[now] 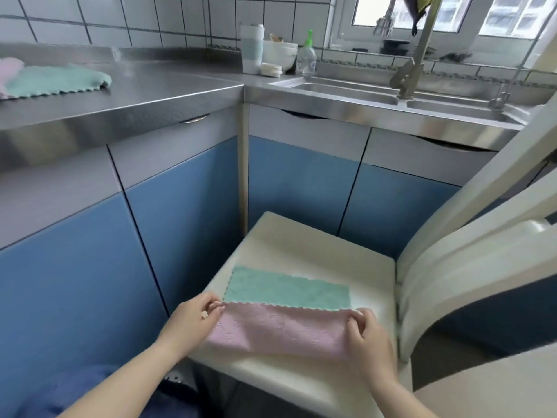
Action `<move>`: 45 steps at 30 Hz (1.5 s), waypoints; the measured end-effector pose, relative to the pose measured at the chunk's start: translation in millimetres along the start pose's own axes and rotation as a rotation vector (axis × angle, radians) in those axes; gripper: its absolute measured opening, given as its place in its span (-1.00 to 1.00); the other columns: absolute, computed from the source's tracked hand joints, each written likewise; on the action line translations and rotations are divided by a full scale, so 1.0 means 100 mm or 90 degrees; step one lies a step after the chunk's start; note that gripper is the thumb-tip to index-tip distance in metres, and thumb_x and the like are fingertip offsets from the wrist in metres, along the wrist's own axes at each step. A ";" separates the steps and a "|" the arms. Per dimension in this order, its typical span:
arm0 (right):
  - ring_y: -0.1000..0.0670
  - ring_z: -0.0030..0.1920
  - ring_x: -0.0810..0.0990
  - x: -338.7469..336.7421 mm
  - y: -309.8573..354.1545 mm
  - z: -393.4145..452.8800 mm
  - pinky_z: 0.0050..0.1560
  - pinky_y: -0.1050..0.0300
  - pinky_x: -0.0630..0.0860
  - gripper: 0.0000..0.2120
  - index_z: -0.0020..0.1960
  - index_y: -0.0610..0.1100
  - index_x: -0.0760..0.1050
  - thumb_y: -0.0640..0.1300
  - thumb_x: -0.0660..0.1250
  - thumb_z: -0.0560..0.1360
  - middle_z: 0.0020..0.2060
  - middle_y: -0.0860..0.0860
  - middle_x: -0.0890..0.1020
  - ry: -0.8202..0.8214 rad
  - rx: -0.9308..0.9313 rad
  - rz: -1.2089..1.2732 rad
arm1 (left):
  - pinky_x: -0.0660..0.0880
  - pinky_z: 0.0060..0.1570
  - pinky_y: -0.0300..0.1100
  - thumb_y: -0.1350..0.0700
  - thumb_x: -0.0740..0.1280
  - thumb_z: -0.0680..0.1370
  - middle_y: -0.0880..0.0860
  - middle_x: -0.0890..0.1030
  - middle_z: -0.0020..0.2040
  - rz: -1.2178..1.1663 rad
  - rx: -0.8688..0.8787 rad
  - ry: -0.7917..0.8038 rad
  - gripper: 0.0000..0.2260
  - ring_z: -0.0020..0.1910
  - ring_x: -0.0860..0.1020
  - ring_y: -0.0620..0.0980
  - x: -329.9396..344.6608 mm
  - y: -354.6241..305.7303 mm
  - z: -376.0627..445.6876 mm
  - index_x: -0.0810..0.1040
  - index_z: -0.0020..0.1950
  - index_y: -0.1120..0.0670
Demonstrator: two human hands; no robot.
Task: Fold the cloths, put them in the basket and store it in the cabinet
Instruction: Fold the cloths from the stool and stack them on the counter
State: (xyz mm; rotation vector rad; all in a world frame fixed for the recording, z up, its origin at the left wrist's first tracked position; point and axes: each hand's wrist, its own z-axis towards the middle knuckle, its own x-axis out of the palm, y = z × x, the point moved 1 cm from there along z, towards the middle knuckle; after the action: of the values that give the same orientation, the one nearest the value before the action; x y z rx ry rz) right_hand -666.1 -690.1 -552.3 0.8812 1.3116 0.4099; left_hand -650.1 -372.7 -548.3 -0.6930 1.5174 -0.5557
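A cream chair (319,245) stands in the corner of a small kitchen, its seat facing the blue cabinet doors (289,188) and its slatted back rising on the right; on the seat lies a pink cloth (280,330), folded over so that its scalloped top edge meets a green cloth (286,288) lying flat just behind it, the two touching along that edge; the left hand (193,319) pinches the pink cloth's upper left corner between thumb and fingers (215,306), and the right hand (369,333) pinches its upper right corner the same way, both with fingers curled on the fabric; a steel table (156,89) runs along the tiled wall and turns the corner to a double sink (355,92) with a tall tap (413,70) under a window (452,10); at the far left of the table lie another green cloth (57,81) and a pink one (9,70) partly beneath it; near the sink stand a white tumbler (251,48), stacked white bowls (281,55) and a clear bottle with a green pump (306,57)
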 end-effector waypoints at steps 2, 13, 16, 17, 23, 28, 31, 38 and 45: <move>0.07 -0.34 0.45 0.02 -0.05 0.00 -0.34 0.21 0.33 -0.82 -0.24 0.04 0.38 -0.13 0.20 0.52 -0.38 0.11 0.50 -0.013 0.036 -0.012 | 0.49 -0.11 -0.16 -0.03 0.33 0.53 -0.16 0.61 -0.20 0.000 -0.004 0.004 -0.91 -0.18 0.56 -0.16 0.02 0.04 0.01 0.52 -0.16 -0.08; -0.04 -0.32 0.41 0.15 -0.07 0.59 -0.36 0.18 0.28 -0.77 -0.31 -0.08 0.37 -0.10 0.22 0.52 -0.43 0.05 0.45 -0.013 0.122 0.029 | 0.42 -0.22 -0.17 0.07 0.31 0.55 -0.02 0.58 -0.22 -0.091 -0.015 -0.030 -0.87 -0.22 0.55 -0.02 0.21 -0.09 0.48 0.50 -0.18 0.05; -0.06 -0.25 0.46 0.19 -0.07 0.75 -0.30 0.15 0.32 -0.77 -0.30 -0.07 0.38 -0.09 0.21 0.54 -0.36 0.05 0.51 -0.002 0.120 0.005 | 0.42 -0.24 -0.15 0.05 0.29 0.56 -0.01 0.58 -0.23 -0.049 -0.022 -0.032 -0.85 -0.24 0.54 0.01 0.24 -0.05 0.65 0.48 -0.18 0.05; -0.08 -0.22 0.47 0.22 -0.08 0.82 -0.29 0.11 0.32 -0.78 -0.28 -0.07 0.39 -0.08 0.20 0.54 -0.33 0.03 0.54 0.006 0.122 -0.004 | 0.42 -0.26 -0.14 0.04 0.29 0.56 -0.01 0.58 -0.23 -0.037 -0.032 -0.034 -0.85 -0.26 0.53 0.01 0.26 -0.03 0.71 0.48 -0.19 0.04; -0.10 0.00 0.55 0.34 -0.16 1.00 -0.13 0.16 0.31 -0.79 0.07 -0.09 0.56 -0.02 0.24 0.55 -0.02 -0.02 0.65 0.030 0.146 -0.070 | 0.42 -0.44 -0.14 -0.03 0.31 0.54 0.03 0.58 -0.33 -0.025 -0.108 -0.050 -0.80 -0.52 0.46 -0.01 0.32 0.04 0.91 0.47 -0.22 0.03; -0.04 -0.16 0.44 0.37 -0.20 1.09 -0.16 0.15 0.30 -0.77 0.01 -0.07 0.56 0.04 0.23 0.55 -0.05 -0.02 0.65 0.035 0.164 -0.089 | 0.44 -0.41 -0.13 -0.06 0.34 0.51 0.04 0.57 -0.37 0.032 -0.131 -0.054 -0.78 -0.51 0.48 0.01 0.36 0.08 1.03 0.47 -0.24 0.03; -0.03 -0.15 0.46 0.38 -0.22 1.11 -0.17 0.15 0.32 -0.78 -0.01 -0.05 0.57 0.06 0.23 0.55 -0.09 0.01 0.63 0.038 0.156 -0.104 | 0.41 -0.37 -0.13 -0.05 0.34 0.52 0.04 0.57 -0.34 0.066 -0.126 -0.064 -0.78 -0.42 0.50 0.01 0.38 0.08 1.06 0.48 -0.24 0.04; -0.05 -0.15 0.46 0.37 -0.23 1.08 -0.17 0.13 0.32 -0.82 -0.06 -0.03 0.52 0.05 0.23 0.55 -0.09 -0.01 0.63 0.039 0.145 -0.093 | 0.43 -0.27 -0.15 -0.06 0.31 0.53 -0.01 0.61 -0.16 0.072 -0.154 -0.043 -0.82 -0.25 0.54 -0.01 0.40 0.08 1.08 0.49 -0.12 0.05; -0.06 0.11 0.48 0.39 -0.12 0.84 0.13 0.03 0.40 -0.77 0.15 -0.11 0.51 -0.13 0.30 0.50 0.09 -0.09 0.54 -0.111 0.043 0.034 | 0.43 0.12 -0.04 -0.06 0.35 0.50 0.06 0.51 0.18 0.105 -0.121 -0.125 -0.58 0.16 0.48 0.08 0.34 -0.08 1.07 0.41 0.30 0.05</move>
State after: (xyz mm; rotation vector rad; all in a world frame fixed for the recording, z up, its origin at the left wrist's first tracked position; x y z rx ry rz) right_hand -579.8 -697.0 -586.1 0.9874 1.1493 0.3251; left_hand -542.9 -395.9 -573.9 -0.7377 1.4380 -0.2129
